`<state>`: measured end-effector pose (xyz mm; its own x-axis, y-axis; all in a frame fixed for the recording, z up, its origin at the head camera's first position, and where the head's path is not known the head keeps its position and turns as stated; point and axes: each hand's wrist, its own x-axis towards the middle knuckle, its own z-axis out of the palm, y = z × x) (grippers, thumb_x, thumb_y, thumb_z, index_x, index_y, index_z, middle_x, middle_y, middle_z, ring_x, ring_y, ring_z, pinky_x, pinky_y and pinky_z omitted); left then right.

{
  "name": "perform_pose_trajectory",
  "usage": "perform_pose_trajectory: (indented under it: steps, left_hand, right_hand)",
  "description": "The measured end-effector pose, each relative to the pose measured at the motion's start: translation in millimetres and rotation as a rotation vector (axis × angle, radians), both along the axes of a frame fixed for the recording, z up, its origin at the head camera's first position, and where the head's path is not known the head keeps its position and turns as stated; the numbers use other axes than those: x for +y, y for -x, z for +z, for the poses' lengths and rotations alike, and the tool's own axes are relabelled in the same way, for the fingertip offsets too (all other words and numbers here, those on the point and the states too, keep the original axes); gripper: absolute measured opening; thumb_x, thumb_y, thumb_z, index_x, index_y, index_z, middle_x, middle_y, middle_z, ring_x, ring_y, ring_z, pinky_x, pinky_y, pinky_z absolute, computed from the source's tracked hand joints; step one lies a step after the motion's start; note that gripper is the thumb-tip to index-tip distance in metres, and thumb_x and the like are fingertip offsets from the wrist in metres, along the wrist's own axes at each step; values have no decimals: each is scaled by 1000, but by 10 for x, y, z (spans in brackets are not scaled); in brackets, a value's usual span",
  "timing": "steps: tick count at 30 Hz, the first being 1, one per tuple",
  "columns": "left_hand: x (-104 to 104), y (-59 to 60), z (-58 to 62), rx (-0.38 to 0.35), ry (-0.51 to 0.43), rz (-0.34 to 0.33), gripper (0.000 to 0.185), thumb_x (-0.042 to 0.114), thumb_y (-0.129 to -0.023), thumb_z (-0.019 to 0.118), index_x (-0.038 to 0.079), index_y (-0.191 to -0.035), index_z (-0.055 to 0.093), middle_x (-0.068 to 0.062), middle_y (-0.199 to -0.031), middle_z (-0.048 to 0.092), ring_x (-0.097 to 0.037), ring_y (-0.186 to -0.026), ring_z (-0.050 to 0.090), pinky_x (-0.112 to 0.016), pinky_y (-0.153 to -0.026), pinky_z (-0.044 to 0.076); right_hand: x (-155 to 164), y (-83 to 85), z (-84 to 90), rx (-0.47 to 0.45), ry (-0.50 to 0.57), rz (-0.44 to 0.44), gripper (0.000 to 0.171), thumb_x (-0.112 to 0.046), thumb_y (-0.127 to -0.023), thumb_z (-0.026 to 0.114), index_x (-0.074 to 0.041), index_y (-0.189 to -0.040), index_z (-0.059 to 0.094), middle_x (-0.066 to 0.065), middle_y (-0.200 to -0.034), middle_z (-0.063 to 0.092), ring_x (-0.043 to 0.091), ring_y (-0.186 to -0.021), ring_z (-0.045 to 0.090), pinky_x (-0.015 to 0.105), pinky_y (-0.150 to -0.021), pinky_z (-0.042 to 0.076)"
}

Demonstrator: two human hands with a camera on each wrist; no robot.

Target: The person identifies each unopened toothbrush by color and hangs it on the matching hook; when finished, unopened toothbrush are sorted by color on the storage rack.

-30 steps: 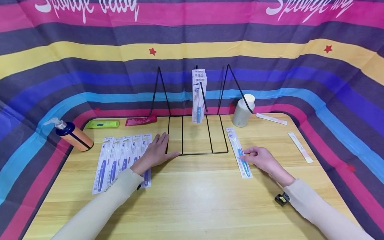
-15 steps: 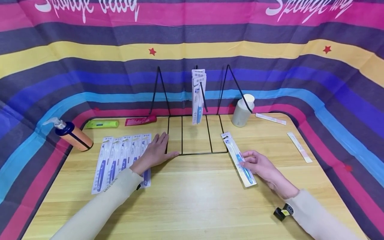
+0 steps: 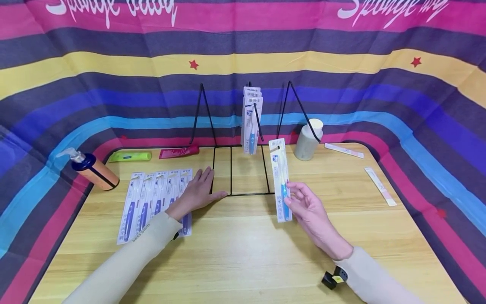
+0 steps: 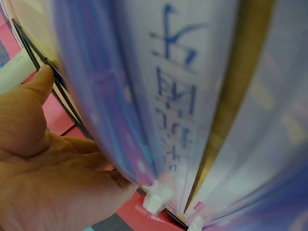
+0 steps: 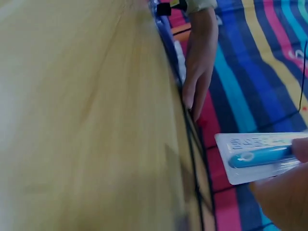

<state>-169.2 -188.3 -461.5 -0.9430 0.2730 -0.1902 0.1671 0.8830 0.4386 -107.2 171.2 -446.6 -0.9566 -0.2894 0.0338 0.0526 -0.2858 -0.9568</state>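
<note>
Right hand lifts a packaged toothbrush above the tabletop (image 3: 247,249), before the wire rack (image 3: 244,169).
The rack stands at the back middle with packs hanging from its hook. A row of toothbrush packs (image 3: 155,202) lies at left; the left hand (image 3: 195,195) rests flat, fingers straight, on its right end beside the rack's base. The right hand (image 3: 309,211) pinches the toothbrush pack (image 3: 280,179) upright in its grip, off the tabletop.

Blue-handled toothbrush in a long white blister card with clear plastic front (image 3: 281,180): held off the wooden table, near upright, hang-hole end up, slightly tilted, bristle head toward the top. Lower part pinched at its right edge. It stands just in front of the right front corner of the black wire display rack (image 3: 247,171), whose centre hook carries matching packs.
</note>
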Motion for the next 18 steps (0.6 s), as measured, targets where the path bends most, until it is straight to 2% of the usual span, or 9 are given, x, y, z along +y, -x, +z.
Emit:
perform_pose_trajectory:
  steps: [3, 6, 11, 14, 18]
  left_hand:
    - [-10, 1, 28, 7, -5, -9, 100, 55, -108, 64, -11, -168, 20, -30, -177, 12, -53, -162, 6, -71, -126, 17]
    - [-6, -4, 21, 13, -7, -19, 99, 54, -108, 64, -12, -168, 20, -31, -176, 12, -55, -161, 7, -71, -126, 17]
    - [-16, -8, 10, 11, -3, -13, 99, 54, -108, 64, -12, -168, 19, -32, -176, 11, -55, -161, 6, -70, -127, 15]
    - [-21, -7, 9, 8, -11, -8, 99, 54, -108, 64, -11, -168, 19, -30, -177, 11, -54, -161, 5, -70, -127, 15]
    - [-19, -5, 12, 5, -10, -6, 99, 55, -108, 63, -10, -169, 18, -29, -177, 11, -53, -162, 5, -70, -127, 15]
  right_hand:
    - [-162, 40, 75, 97, 86, -6, 40, 12, -106, 57, -14, -136, 60, 3, -139, 66, 18, -128, 64, 33, -106, 55]
    - [-283, 108, 161, 169, 125, -34, 41, 15, -105, 56, -13, -135, 60, 7, -140, 64, 21, -129, 63, 35, -109, 54]
    - [-436, 266, 282, 268, 54, -95, 35, 12, -103, 62, -9, -131, 63, 12, -137, 66, 25, -122, 64, 35, -104, 56]
    - [-492, 338, 303, 304, 3, -112, 30, 12, -102, 65, -1, -129, 62, 12, -130, 67, 24, -114, 65, 32, -97, 58]
    - [-532, 379, 271, 335, -40, -108, 30, 13, -100, 65, 11, -129, 57, 11, -127, 67, 23, -112, 67, 32, -96, 59]
